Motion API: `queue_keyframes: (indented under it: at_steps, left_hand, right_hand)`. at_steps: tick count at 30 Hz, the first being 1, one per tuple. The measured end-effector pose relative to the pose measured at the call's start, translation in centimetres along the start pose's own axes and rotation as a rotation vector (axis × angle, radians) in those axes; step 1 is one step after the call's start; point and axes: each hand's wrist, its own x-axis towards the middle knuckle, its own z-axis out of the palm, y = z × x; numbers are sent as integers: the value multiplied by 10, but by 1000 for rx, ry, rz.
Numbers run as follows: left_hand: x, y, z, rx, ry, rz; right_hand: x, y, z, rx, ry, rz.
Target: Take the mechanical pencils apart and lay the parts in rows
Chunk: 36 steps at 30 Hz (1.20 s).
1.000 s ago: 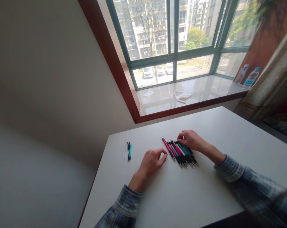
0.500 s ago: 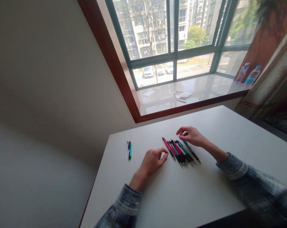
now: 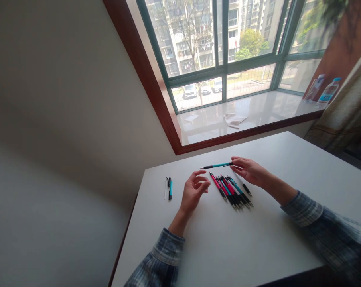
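My right hand (image 3: 248, 170) pinches one end of a teal pen (image 3: 217, 165) and holds it level above the white table (image 3: 258, 239), its black tip pointing left. Just below lies a row of several red, teal and black pens (image 3: 231, 187). My left hand (image 3: 194, 190) hovers left of that row, fingers curled and apart, holding nothing, a short way from the raised pen's tip. Farther left on the table lie a teal pen barrel with a black piece (image 3: 170, 188) and a thin white refill (image 3: 165, 188).
Behind the table runs a glossy windowsill (image 3: 258, 113) with a crumpled white cloth (image 3: 234, 119) and a paper scrap (image 3: 191, 118). Two water bottles (image 3: 324, 89) stand at the sill's right end beside a curtain (image 3: 344, 107). A wall drops away left of the table.
My right hand has lifted a teal pen out of the row and turned it level. My left hand has risen from the table and loosened its curl.
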Motion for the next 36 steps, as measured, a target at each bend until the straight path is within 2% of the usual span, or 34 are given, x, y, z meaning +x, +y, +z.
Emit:
queue_keyframes:
  at_steps: [4, 10, 14, 19, 23, 26, 28, 33, 36]
  left_hand:
    - [4, 0, -6, -179, 105, -20]
    - [7, -6, -10, -378, 227, -142]
    - [8, -6, -11, -517, 287, -192]
    - [9, -5, -12, -540, 288, -213]
    - [13, 4, -17, -479, 295, -125]
    - [19, 26, -20, -384, 285, -3]
    - [24, 50, -21, -332, 249, 97]
    - [31, 130, -17, -149, 183, 366]
    - [28, 165, -16, -34, 175, 487]
  right_hand:
    - [-6, 2, 6, -14, -100, 16]
    - [-14, 5, 16, 76, -165, 150]
    - [-16, 5, 18, 77, -203, 183]
    - [-17, 3, 18, 41, -254, 207]
    - [-21, -4, 25, -40, -375, 215]
    - [-25, -21, 39, -136, -496, 209]
    - [-29, -39, 52, -196, -584, 159]
    - [-43, -100, 99, -274, -780, -168]
    - [-52, -128, 127, -222, -825, -303]
